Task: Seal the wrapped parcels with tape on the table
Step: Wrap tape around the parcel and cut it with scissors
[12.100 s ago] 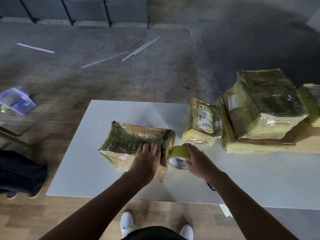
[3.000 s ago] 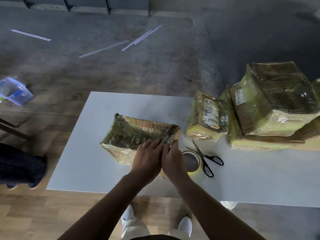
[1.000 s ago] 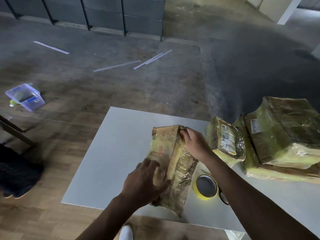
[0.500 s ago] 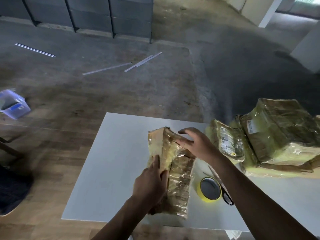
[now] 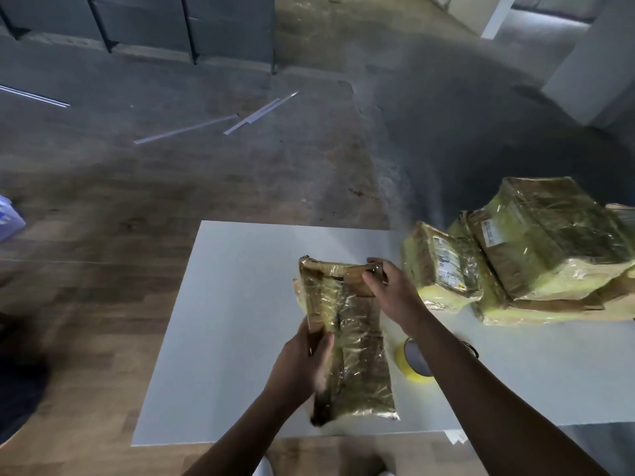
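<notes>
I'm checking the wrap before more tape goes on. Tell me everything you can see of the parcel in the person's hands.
The parcel is a flat, elongated brown package, cardboard by its look, wrapped in glossy, crinkled, yellowish film. It points lengthwise away from the person over the white table; whether it rests on the table is unclear. A dark seam runs along its length. The left hand grips its near left edge, and the right hand grips its far right corner.

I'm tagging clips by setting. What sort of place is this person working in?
Probably a warehouse-like packing space: film-wrapped parcels stacked on a plain white table, a yellow tape roll lying on it, and a bare concrete floor with loose strips lying about.
</notes>
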A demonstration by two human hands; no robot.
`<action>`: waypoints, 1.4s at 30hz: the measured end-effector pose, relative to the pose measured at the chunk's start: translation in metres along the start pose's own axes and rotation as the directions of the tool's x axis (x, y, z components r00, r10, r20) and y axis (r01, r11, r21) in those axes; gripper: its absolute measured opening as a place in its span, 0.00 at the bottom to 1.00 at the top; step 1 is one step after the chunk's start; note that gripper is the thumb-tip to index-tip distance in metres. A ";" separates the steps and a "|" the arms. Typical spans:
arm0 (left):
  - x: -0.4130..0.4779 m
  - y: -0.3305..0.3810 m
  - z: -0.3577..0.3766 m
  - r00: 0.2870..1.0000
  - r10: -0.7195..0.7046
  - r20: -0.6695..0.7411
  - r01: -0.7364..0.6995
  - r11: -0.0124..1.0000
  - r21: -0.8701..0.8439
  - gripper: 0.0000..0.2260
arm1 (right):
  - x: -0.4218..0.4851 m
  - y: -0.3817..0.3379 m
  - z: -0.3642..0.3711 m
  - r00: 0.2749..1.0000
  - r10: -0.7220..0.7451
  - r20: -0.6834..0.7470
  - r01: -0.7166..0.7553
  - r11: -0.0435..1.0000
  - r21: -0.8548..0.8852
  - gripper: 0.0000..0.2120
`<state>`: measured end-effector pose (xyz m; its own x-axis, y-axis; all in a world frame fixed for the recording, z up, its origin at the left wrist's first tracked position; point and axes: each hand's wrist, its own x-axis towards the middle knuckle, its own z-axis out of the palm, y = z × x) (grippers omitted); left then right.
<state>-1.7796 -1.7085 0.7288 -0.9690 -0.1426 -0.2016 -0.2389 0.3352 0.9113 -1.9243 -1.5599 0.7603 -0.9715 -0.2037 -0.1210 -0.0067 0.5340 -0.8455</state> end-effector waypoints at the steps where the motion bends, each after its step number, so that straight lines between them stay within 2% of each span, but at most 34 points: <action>1: 0.002 0.002 -0.003 1.000 -0.014 0.011 0.014 0.999 -0.032 0.10 | 0.000 0.000 -0.001 1.000 -0.002 -0.015 0.002 1.000 -0.004 0.15; 4: 0.017 0.010 -0.015 0.993 -0.118 0.000 0.117 0.980 -0.163 0.21 | -0.004 0.000 -0.001 1.000 -0.001 -0.022 0.001 1.000 0.022 0.14; 6: 0.030 0.017 -0.021 0.983 -0.181 -0.011 0.176 0.968 -0.177 0.22 | -0.007 0.001 -0.001 0.999 0.007 -0.034 -0.006 0.999 0.036 0.14; 11: 0.048 0.029 -0.024 0.992 -0.126 -0.025 0.127 0.990 0.062 0.14 | -0.006 0.006 -0.008 0.993 0.100 0.057 -0.105 0.990 0.099 0.19; 14: 0.057 0.035 -0.023 0.989 -0.145 -0.024 0.147 0.978 0.151 0.14 | -0.007 0.009 -0.014 0.990 0.101 0.094 -0.106 0.993 0.051 0.12; 17: 0.065 0.038 -0.015 0.986 -0.159 -0.040 0.163 0.938 0.306 0.19 | -0.008 0.018 -0.021 0.986 0.118 0.118 -0.117 0.993 -0.012 0.13; 19: 0.067 0.041 -0.006 0.986 -0.133 -0.097 0.163 0.877 0.453 0.23 | -0.010 0.029 -0.027 0.979 0.144 0.147 -0.150 0.988 0.030 0.16; 22: 0.061 0.051 0.014 0.986 -0.029 -0.164 0.138 0.692 0.708 0.30 | -0.012 0.044 -0.040 0.971 0.151 0.186 -0.165 0.984 0.063 0.18; 24: 0.054 0.061 0.030 0.987 0.065 -0.148 0.085 0.574 0.815 0.28 | -0.013 0.056 -0.048 0.969 0.151 0.197 -0.167 0.984 0.063 0.16; 25: 0.052 0.065 0.039 0.985 0.111 -0.136 0.052 0.555 0.830 0.26 | -0.013 0.062 -0.051 0.969 0.149 0.197 -0.163 0.985 0.060 0.15; 27: 0.048 0.072 0.058 0.978 0.171 -0.117 -0.003 0.576 0.817 0.22 | -0.014 0.074 -0.058 0.970 0.146 0.193 -0.156 0.987 0.039 0.14; 30: 0.043 0.082 0.089 0.942 0.330 -0.058 -0.196 0.683 0.704 0.14 | -0.017 0.095 -0.069 0.965 0.173 0.198 -0.172 0.985 -0.023 0.11; 32: 0.041 0.087 0.110 0.929 0.369 -0.036 -0.271 0.742 0.614 0.14 | -0.019 0.111 -0.077 0.963 0.195 0.185 -0.183 0.980 -0.081 0.10; 37: 0.040 0.091 0.151 0.983 0.181 0.026 -0.170 0.852 0.495 0.11 | -0.030 0.150 -0.091 0.969 0.239 0.062 -0.203 0.914 -0.351 0.10; 40: 0.044 0.093 0.162 0.999 0.055 0.000 -0.049 0.894 0.446 0.09 | -0.039 0.164 -0.094 0.954 0.298 0.041 -0.231 0.811 -0.537 0.17; 42: 0.047 0.094 0.165 1.000 -0.010 -0.017 0.016 0.912 0.410 0.07 | -0.043 0.171 -0.094 0.924 0.381 0.038 -0.291 0.764 -0.576 0.22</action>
<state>-1.8577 -1.5297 0.7454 -0.9655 -0.1620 -0.2040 -0.2588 0.6850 0.6810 -1.9062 -1.3828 0.6697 -0.8912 -0.0160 -0.4533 0.1411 0.9400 -0.3105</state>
